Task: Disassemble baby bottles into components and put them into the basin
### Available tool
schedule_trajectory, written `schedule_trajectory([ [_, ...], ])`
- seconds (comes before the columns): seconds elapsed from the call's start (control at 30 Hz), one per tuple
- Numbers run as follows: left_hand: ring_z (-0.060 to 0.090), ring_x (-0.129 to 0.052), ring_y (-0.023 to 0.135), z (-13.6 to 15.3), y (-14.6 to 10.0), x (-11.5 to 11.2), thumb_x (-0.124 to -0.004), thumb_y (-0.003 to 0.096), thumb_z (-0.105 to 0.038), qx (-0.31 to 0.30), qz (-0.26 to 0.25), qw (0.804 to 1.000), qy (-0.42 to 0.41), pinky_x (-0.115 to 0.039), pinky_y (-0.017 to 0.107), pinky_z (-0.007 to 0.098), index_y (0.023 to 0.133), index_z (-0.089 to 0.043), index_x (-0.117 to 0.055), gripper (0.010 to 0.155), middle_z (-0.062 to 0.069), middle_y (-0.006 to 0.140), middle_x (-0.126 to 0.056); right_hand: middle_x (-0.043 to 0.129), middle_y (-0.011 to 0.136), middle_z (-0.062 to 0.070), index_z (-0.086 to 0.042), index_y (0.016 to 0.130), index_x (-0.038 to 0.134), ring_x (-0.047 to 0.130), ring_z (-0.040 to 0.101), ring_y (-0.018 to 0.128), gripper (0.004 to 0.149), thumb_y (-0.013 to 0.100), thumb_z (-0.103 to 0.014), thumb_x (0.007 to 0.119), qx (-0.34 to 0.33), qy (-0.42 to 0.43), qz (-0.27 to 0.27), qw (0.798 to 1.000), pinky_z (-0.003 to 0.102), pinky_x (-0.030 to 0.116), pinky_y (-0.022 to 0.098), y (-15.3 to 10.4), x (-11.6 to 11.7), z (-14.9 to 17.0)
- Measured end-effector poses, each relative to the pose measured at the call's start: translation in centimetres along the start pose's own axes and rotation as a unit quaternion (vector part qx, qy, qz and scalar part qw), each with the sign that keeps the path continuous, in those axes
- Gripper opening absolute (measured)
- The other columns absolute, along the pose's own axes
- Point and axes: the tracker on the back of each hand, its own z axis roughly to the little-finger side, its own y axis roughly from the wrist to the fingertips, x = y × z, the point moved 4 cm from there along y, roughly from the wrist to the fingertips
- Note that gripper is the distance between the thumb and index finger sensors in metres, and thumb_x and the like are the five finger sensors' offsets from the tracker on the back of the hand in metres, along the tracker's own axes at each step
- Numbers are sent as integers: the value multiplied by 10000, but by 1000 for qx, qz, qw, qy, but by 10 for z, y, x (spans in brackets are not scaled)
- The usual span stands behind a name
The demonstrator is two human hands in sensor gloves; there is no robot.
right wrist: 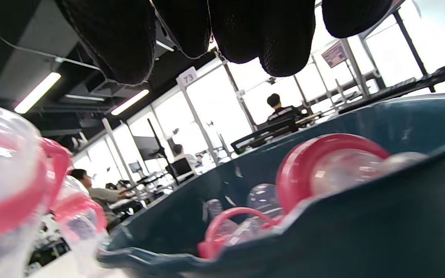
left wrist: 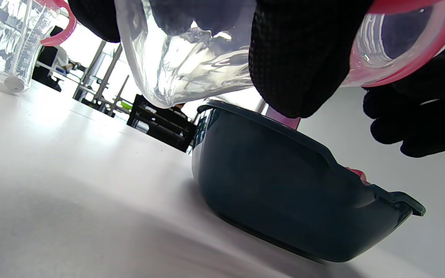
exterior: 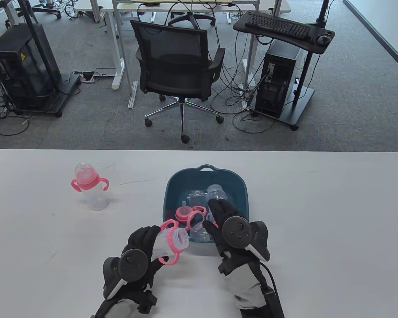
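Observation:
My left hand (exterior: 149,237) grips a clear bottle body (exterior: 167,243) with a pink handle ring (exterior: 172,261) round its open neck, tilted just in front of the teal basin (exterior: 175,187). In the left wrist view my fingers (left wrist: 296,58) wrap the bottle body (left wrist: 184,65) above the basin (left wrist: 284,185). My right hand (exterior: 217,212) reaches over the basin's near edge with straight fingers and holds nothing. Inside lie a pink collar with nipple (exterior: 183,213), a pink handle ring (exterior: 197,212) and clear bottle bodies (exterior: 216,192). The collar (right wrist: 323,170) shows in the right wrist view.
An assembled bottle (exterior: 88,185) with pink handles and a clear cap stands at the table's left, also in the left wrist view's top corner (left wrist: 10,42). The table's far edge (exterior: 199,150) runs behind the basin; an office chair (exterior: 179,66) stands beyond.

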Motion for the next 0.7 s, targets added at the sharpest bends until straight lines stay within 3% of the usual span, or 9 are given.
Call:
schedule_trajectory([
  [0.23,278,-423,1120,0,0,0,-932,421,-430,-1,-1,1000,0,-518,740,586,1062,-396,-292,907,-60,1109,-336,610,1102,191,-160,1094,569,678,501,919,661,542,-443,798,-49,74,-12,996,693,534,640,-3,-5,-32],
  [0.33,279,-423,1120,0,0,0,-931,421,-431,-1,-1,1000,0,-519,740,586,1062,-397,-291,907,-62,1108,-337,596,1116,194,-161,1107,551,663,531,924,702,537,-485,799,-68,97,-42,992,703,530,638,-5,-2,-46],
  [0.7,268,-422,1122,-3,-1,1,-930,420,-434,-19,-10,1000,-6,-521,740,584,1061,-397,-288,907,-62,1107,-335,408,1177,252,-161,1155,409,595,605,938,843,522,-547,812,-88,89,-141,982,730,521,625,-7,32,-70],
])
